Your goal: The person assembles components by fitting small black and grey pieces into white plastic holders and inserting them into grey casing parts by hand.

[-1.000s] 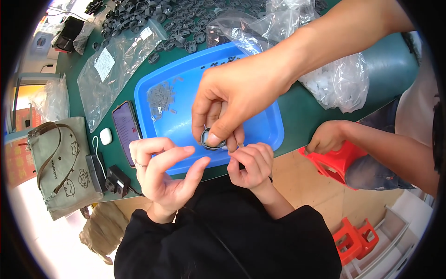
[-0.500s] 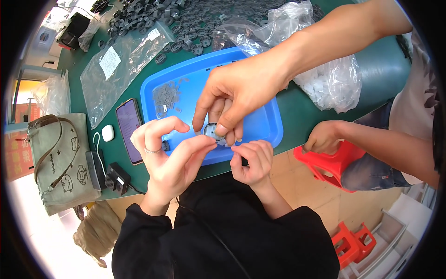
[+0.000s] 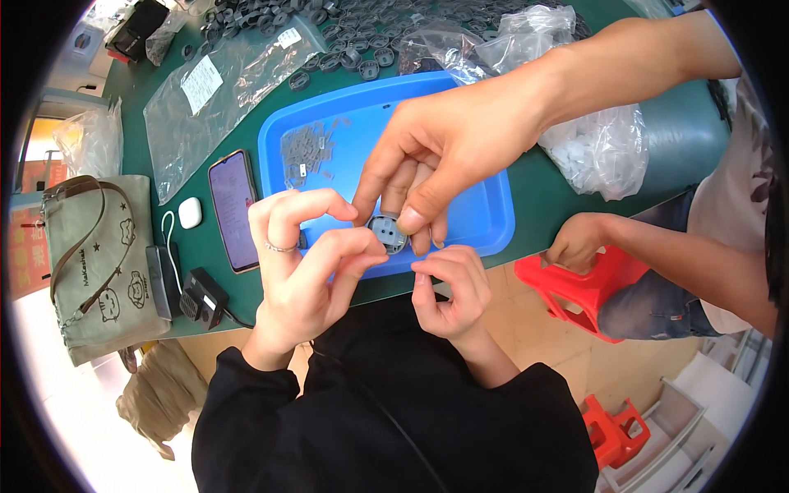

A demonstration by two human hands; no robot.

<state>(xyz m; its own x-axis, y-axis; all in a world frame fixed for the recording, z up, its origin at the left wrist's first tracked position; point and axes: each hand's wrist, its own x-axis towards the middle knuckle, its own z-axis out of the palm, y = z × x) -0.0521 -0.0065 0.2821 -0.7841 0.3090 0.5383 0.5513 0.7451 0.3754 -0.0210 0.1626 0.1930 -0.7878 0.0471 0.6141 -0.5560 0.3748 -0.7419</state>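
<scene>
A small round grey plastic housing with two dark holes is held by a co-worker's hand reaching in from the right. My left hand, with a ring on one finger, is at the housing's lower left edge. Its thumb and index finger are pinched together; whatever lies between them is hidden. To the right of the housing and slightly lower is my right hand, its fingers curled and fingertips close together. I cannot make out what it grips. Below these hands lies a blue tray with small grey pieces in its left part.
Many dark ring-shaped parts cover the far side of the green table. Clear plastic bags lie around them. Left of the tray are a phone, a white earbud case and a canvas bag. A red stool stands at right.
The view has shifted slightly. The co-worker's hand has turned the housing so its two holes show more plainly. My left fingertips are now at its lower edge; my right hand is nearly unchanged.
</scene>
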